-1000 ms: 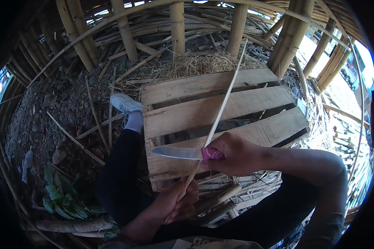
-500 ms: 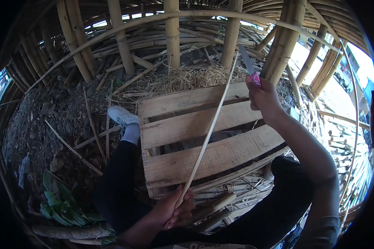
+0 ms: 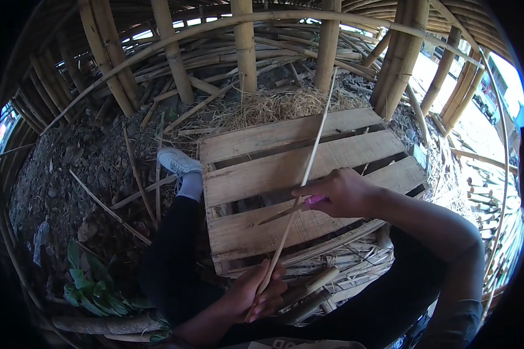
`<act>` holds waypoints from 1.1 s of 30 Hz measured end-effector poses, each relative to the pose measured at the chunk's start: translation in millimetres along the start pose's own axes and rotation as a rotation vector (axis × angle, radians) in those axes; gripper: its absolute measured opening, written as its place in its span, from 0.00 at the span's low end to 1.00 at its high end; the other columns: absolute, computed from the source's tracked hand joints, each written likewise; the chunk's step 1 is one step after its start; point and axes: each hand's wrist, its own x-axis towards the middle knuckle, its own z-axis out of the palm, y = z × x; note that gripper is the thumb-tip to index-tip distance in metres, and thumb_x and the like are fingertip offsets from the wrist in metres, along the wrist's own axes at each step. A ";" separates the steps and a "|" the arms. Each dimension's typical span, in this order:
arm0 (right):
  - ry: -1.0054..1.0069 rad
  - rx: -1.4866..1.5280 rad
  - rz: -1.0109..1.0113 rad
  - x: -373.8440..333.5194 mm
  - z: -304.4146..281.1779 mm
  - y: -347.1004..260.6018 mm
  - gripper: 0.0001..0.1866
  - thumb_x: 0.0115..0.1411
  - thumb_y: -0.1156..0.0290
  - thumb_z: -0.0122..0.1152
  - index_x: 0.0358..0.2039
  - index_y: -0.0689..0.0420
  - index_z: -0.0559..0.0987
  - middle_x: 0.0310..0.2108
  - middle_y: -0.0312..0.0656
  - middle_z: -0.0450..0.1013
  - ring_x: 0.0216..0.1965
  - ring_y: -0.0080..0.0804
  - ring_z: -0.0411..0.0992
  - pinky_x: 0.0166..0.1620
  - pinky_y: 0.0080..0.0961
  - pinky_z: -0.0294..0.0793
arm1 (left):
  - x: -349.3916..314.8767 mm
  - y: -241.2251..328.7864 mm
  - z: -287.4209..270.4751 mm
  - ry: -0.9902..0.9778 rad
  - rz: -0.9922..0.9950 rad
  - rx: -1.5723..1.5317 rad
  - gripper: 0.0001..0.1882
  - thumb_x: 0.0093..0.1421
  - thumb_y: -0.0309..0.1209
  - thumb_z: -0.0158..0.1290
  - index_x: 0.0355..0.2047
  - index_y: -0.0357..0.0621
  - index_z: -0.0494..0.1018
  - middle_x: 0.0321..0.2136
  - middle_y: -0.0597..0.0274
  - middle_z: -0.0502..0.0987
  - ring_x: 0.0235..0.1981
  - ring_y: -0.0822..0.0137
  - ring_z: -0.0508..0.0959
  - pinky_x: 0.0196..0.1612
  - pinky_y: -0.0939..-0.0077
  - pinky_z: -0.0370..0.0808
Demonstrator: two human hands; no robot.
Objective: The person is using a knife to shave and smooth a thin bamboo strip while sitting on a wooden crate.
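Note:
My left hand (image 3: 256, 294) grips the near end of a long thin bamboo strip (image 3: 311, 157) that runs up and away over a wooden pallet (image 3: 262, 174). My right hand (image 3: 337, 192) holds a knife with a pink handle (image 3: 315, 199). Its blade (image 3: 279, 213) points left and lies against the strip about midway between my two hands. My left leg in dark trousers stretches out to a white shoe (image 3: 177, 161) beside the pallet.
Thick bamboo poles (image 3: 244, 46) stand upright behind the pallet, with more poles piled on the ground. Dry straw (image 3: 273, 104) lies at the pallet's far edge. Loose sticks cross the dirt at left. A green plant (image 3: 93, 285) grows at lower left. Short bamboo pieces (image 3: 308, 291) lie by my left hand.
My right hand with the knife has come down from high near the strip's far end to the middle of the strip. My left hand has kept its grip.

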 end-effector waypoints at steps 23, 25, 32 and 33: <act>-0.273 0.290 0.040 0.1 15.9 -82.3 0.09 0.56 0.70 0.62 0.28 0.65 0.77 0.24 0.53 0.77 0.29 0.51 0.78 0.34 0.41 0.77 | -14.4 7.9 -4.4 -0.174 -0.012 -0.415 0.19 0.72 0.48 0.33 0.37 0.46 0.63 0.12 0.69 0.60 0.05 0.79 0.62 0.03 0.88 0.62; -0.231 0.356 0.062 0.9 16.4 -80.1 0.08 0.55 0.72 0.61 0.29 0.65 0.77 0.24 0.52 0.77 0.29 0.51 0.78 0.35 0.41 0.77 | -14.1 7.8 -3.8 -0.174 -0.011 -0.414 0.19 0.72 0.48 0.33 0.37 0.46 0.63 0.12 0.69 0.60 0.05 0.79 0.62 0.03 0.88 0.62; 0.021 0.186 -0.118 -0.5 23.1 -71.8 0.11 0.63 0.68 0.55 0.31 0.65 0.76 0.22 0.52 0.75 0.29 0.53 0.77 0.34 0.40 0.77 | -13.1 8.3 -5.4 -0.243 -0.008 -0.462 0.19 0.73 0.47 0.31 0.37 0.45 0.61 0.13 0.68 0.61 0.08 0.77 0.63 0.04 0.86 0.63; -0.008 0.170 -0.101 -1.3 22.5 -74.5 0.12 0.64 0.67 0.54 0.32 0.65 0.76 0.23 0.53 0.74 0.29 0.52 0.77 0.32 0.41 0.76 | -13.1 9.9 -3.9 -0.204 -0.020 -0.427 0.19 0.72 0.48 0.33 0.37 0.46 0.62 0.12 0.70 0.60 0.06 0.79 0.62 0.04 0.89 0.63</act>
